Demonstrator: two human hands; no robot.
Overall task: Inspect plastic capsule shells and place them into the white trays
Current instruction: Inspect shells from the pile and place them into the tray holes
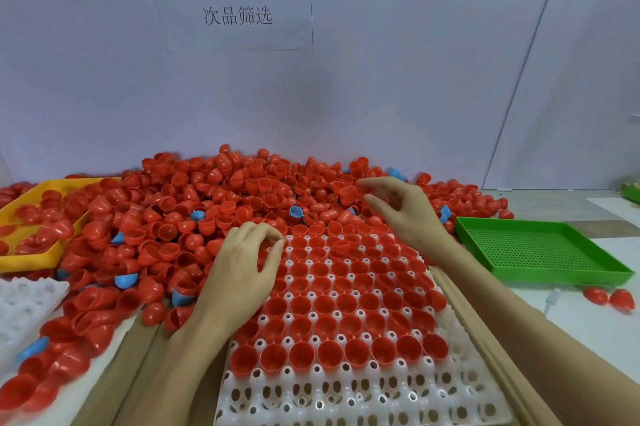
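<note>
At the far edge of the pile, just beyond the upper right corner of the tray, one red capsule shell (349, 191) sits between the thumb and first fingers of the right hand (403, 209). This hand pinches it lightly, and the other fingers are curled loosely above the heap; the picture is a little blurred there, so I cannot tell which way the open mouth of the shell faces. The shell is a short cup, so its axis runs from rim to rounded bottom, and for placing it should point down into a cup of the tray with the mouth up, like the ones already seated.

From this shell the white tray (363, 401) lies toward the person and slightly left. Its far and middle rows are filled with red shells (332, 354), mouths up, and only the nearest rows show free holes. So the held shell is well apart from the free places, and the right hand is clearly the nearer one to carry it.

The left hand (247, 263) rests at the far left corner of the tray, fingers bent, the tips touching shells there; whether it really holds one I cannot tell.

Around all this spreads the big pile of loose shells (194, 204), with some blue shells (125, 280) mixed in. A yellow tray (31, 261) with red shells stands at left, a green tray (540, 254) at right.
</note>
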